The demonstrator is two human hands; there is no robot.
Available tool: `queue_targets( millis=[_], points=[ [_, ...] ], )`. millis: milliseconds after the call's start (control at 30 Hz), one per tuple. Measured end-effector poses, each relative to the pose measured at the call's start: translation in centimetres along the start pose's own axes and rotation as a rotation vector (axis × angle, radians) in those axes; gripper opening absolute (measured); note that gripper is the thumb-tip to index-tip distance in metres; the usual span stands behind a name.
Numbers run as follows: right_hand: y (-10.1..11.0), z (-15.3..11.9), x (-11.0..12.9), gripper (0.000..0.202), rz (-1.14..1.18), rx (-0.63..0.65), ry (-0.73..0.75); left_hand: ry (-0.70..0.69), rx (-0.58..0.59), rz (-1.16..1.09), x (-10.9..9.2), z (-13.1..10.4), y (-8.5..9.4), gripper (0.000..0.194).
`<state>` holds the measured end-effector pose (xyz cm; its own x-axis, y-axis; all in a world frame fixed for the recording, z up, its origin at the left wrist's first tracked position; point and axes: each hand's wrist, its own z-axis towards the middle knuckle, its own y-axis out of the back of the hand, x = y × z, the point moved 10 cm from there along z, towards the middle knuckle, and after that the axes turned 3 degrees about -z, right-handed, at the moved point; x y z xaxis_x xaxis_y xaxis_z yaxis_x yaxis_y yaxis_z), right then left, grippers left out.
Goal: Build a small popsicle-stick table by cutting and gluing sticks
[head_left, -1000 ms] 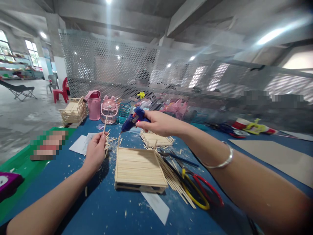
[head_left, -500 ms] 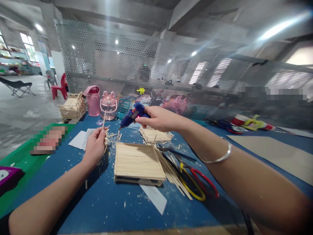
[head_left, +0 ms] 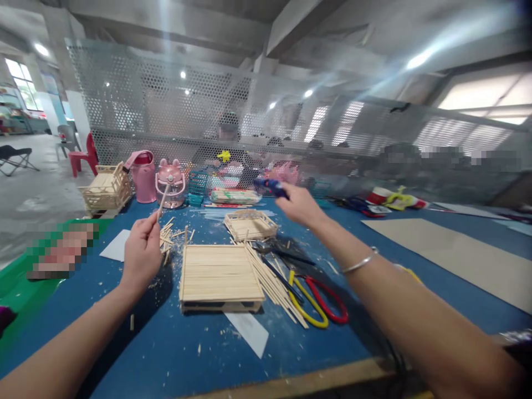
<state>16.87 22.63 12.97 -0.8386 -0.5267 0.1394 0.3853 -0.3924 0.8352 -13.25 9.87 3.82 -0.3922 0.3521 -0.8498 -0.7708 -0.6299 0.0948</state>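
My left hand (head_left: 142, 247) pinches a thin wooden stick (head_left: 163, 203) that points upward, left of the stick-built box (head_left: 220, 274). My right hand (head_left: 300, 204) is wrapped round the grip of a blue hot glue gun (head_left: 271, 187), raised beyond the box and a little to its right. The box has a flat top of sticks laid side by side, with short uprights at its far corners. Behind it lies a smaller stick tray (head_left: 250, 226). Loose sticks (head_left: 276, 288) fan out along the box's right side, and the pliers (head_left: 318, 302) with red and yellow handles rest over them.
Pink bottles (head_left: 170, 180) and a stick-built model (head_left: 107, 188) stand at the back left before a perforated metal screen (head_left: 166, 111). A bundle of sticks (head_left: 236, 195) lies at the back. Grey-brown cardboard (head_left: 449, 257) covers part of the right side. People sit beyond the screen.
My right hand has carried the glue gun away from the box's far left corner, up and to the right. The left hand still holds its stick. The whole view has shifted somewhat.
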Motion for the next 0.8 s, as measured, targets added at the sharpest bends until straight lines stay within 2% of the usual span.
queue_targets(
  millis=[100, 200, 267, 367, 467, 533, 633, 800],
  points=[
    [-3.4, -1.9, -1.1, 0.044, -0.190, 0.041, 0.131, -0.248, 0.049, 0.154, -2.9, -1.0, -0.7, 0.035],
    [-6.6, -3.2, -1.3, 0.046, -0.194, 0.112, 0.190, -0.374, 0.081, 0.185, -4.2, -2.1, -1.2, 0.034],
    [-7.7, -3.4, -1.6, 0.048, -0.164, 0.116, 0.176, -0.433, 0.092, 0.199, -4.9, -2.6, -1.5, 0.031],
    [-7.3, -2.8, -3.5, 0.052, -0.103, -0.001, 0.020, -0.433, 0.086, 0.211, -5.0, -3.0, -1.4, 0.031],
    [-6.3, -2.6, -7.4, 0.055, -0.053, -0.149, -0.300, -0.404, 0.059, 0.195, -4.4, -3.1, -1.1, 0.034],
    [-6.6, -2.9, -9.3, 0.058, -0.037, -0.148, -0.461, -0.408, 0.049, 0.173, -4.1, -3.2, -1.0, 0.035],
    [-7.7, -3.1, -10.2, 0.065, -0.012, -0.083, -0.516, -0.425, 0.055, 0.162, -4.0, -3.3, -1.0, 0.035],
    [-8.1, -3.6, -10.9, 0.071, -0.012, -0.101, -0.552, -0.426, 0.059, 0.171, -4.1, -3.4, -1.0, 0.034]
  ],
)
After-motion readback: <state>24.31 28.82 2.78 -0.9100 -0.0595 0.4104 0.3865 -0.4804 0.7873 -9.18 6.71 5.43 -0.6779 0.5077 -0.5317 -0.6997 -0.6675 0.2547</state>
